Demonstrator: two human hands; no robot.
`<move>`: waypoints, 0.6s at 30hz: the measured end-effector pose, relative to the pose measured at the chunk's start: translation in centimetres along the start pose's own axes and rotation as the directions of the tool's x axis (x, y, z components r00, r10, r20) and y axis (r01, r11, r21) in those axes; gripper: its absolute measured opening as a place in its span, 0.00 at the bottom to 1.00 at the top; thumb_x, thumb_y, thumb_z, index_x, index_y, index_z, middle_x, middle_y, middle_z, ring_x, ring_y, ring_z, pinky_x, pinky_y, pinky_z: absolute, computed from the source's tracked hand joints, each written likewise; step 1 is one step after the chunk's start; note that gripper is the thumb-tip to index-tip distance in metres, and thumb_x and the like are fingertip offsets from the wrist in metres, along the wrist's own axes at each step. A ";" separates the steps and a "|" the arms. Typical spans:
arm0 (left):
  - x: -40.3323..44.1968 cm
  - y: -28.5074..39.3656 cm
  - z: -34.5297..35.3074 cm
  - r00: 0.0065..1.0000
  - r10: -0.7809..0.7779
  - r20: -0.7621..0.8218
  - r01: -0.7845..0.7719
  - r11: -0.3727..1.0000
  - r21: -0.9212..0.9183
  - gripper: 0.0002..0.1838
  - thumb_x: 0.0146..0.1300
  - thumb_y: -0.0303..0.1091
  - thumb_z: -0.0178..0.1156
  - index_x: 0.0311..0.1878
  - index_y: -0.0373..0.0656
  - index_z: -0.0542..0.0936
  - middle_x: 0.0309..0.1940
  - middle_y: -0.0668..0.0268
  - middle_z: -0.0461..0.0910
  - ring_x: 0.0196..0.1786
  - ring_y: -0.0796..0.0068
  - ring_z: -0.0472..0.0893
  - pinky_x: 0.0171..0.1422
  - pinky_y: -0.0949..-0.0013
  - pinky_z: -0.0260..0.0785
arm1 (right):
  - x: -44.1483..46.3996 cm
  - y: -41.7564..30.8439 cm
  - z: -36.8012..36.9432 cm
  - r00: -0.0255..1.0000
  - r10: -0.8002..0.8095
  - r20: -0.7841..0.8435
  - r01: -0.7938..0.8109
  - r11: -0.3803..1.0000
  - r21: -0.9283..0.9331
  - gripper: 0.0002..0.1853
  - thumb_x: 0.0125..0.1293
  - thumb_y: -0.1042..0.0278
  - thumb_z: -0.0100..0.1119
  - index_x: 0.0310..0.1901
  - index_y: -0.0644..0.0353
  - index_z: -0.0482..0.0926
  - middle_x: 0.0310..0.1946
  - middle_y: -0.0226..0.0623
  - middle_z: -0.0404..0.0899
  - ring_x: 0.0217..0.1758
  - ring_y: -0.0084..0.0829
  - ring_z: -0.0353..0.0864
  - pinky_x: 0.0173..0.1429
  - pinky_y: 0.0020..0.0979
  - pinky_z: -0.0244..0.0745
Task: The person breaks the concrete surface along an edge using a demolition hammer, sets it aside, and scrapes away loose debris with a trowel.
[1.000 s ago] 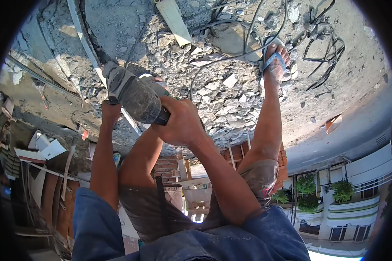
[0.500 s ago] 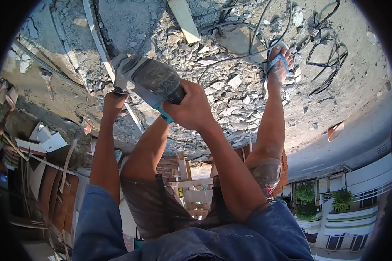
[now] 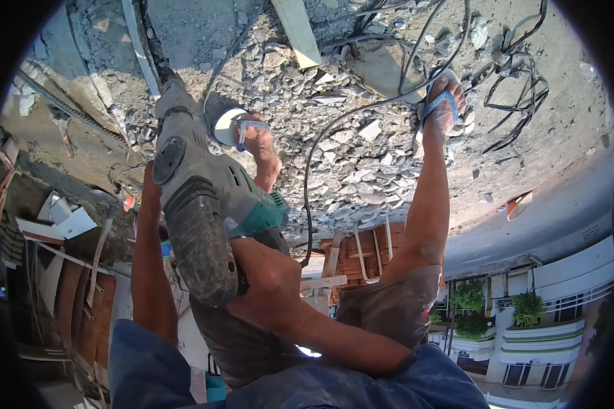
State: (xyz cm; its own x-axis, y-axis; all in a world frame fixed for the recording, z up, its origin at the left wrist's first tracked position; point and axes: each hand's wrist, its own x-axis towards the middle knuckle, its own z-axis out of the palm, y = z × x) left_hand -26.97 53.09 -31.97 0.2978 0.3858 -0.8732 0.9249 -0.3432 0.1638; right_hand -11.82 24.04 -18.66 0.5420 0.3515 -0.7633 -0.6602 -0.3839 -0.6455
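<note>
A dusty grey and teal demolition hammer (image 3: 208, 198) slants across the left of the head view, its nose pointing up toward the broken ground. My right hand (image 3: 269, 279) is wrapped around its rear handle. The left forearm (image 3: 153, 252) runs up behind the hammer's front body; the left hand and its fingers are hidden there, on the side where the hand gripped the side handle a moment ago. Beside a narrow metal strip (image 3: 142, 48) lies the nose; I cannot make out the bit's tip. A black cord (image 3: 308, 184) loops from the hammer over the rubble.
Broken concrete rubble (image 3: 355, 150) lies between my feet, which wear blue-strapped sandals. A pale board (image 3: 297, 31) and a flat slab (image 3: 385, 68) sit beyond. Tangled black cables (image 3: 525, 102) lie at right, a ribbed steel bar (image 3: 71, 105) at left.
The hammer has swung more upright and come closer to me, with my right hand drawn back toward my body. My left foot now shows beside the hammer.
</note>
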 end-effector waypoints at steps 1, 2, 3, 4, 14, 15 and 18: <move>0.8 -0.3 -0.2 0.999 -0.004 0.035 0.004 1.000 0.009 0.10 0.56 0.29 0.60 0.36 0.32 0.83 0.26 0.53 0.84 0.29 0.68 0.84 0.33 0.62 0.71 | 0.0 -0.3 0.8 1.000 0.002 0.004 -0.002 1.000 -0.006 0.20 0.42 0.66 0.73 0.36 0.59 0.74 0.30 0.36 0.78 0.32 0.40 0.82 0.33 0.38 0.73; 2.7 -0.4 -0.4 0.998 0.008 0.057 -0.009 1.000 0.015 0.10 0.56 0.29 0.60 0.36 0.32 0.83 0.26 0.53 0.84 0.29 0.68 0.83 0.33 0.62 0.71 | 0.3 -0.2 1.6 0.999 0.044 -0.019 -0.044 0.999 0.009 0.17 0.44 0.69 0.71 0.35 0.58 0.73 0.28 0.38 0.78 0.31 0.42 0.82 0.32 0.41 0.73; 4.3 -0.4 -0.7 0.997 0.018 0.078 -0.020 1.000 0.022 0.10 0.56 0.29 0.60 0.36 0.32 0.83 0.27 0.53 0.84 0.29 0.69 0.83 0.33 0.62 0.71 | 1.1 0.3 2.1 0.999 0.034 -0.023 -0.034 0.999 0.007 0.17 0.44 0.69 0.71 0.35 0.58 0.73 0.28 0.38 0.78 0.31 0.42 0.82 0.32 0.41 0.73; 5.1 -0.8 -1.2 0.995 0.014 0.101 -0.017 0.999 0.032 0.10 0.55 0.29 0.60 0.36 0.31 0.83 0.27 0.53 0.84 0.29 0.70 0.83 0.33 0.62 0.71 | 1.8 1.1 2.8 0.996 0.076 -0.045 -0.074 0.996 0.045 0.20 0.43 0.69 0.73 0.38 0.59 0.75 0.27 0.41 0.79 0.30 0.46 0.82 0.32 0.40 0.75; 5.0 -5.0 5.1 0.986 0.159 0.048 -0.161 0.986 0.044 0.15 0.55 0.37 0.67 0.29 0.31 0.82 0.23 0.56 0.84 0.31 0.65 0.86 0.37 0.61 0.73 | 3.5 10.0 0.7 0.978 -0.183 0.096 0.190 0.979 -0.072 0.18 0.38 0.61 0.74 0.31 0.54 0.78 0.24 0.35 0.79 0.27 0.43 0.82 0.30 0.37 0.76; 5.0 -4.9 5.8 0.986 0.158 0.052 -0.160 0.987 0.031 0.15 0.55 0.37 0.67 0.29 0.31 0.82 0.23 0.56 0.84 0.31 0.65 0.86 0.37 0.61 0.73 | 3.5 11.1 0.1 0.973 -0.182 0.138 0.196 0.976 -0.091 0.19 0.38 0.61 0.74 0.34 0.54 0.79 0.26 0.36 0.80 0.28 0.43 0.82 0.31 0.37 0.77; 3.9 -0.4 6.8 0.997 -0.010 -0.077 0.024 0.982 0.185 0.17 0.56 0.40 0.67 0.30 0.32 0.82 0.22 0.48 0.82 0.33 0.49 0.85 0.37 0.57 0.73 | 5.5 15.7 -3.2 0.987 -0.016 0.157 -0.005 0.991 0.131 0.19 0.48 0.71 0.70 0.43 0.69 0.81 0.37 0.42 0.86 0.37 0.28 0.87 0.42 0.27 0.79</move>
State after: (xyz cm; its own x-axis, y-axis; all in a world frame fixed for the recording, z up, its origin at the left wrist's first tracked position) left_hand -27.78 48.87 -38.56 0.3063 0.4538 -0.8368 0.8719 -0.4865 0.0553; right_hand -17.53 17.25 -33.06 0.4642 0.4871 -0.7397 -0.7251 -0.2707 -0.6333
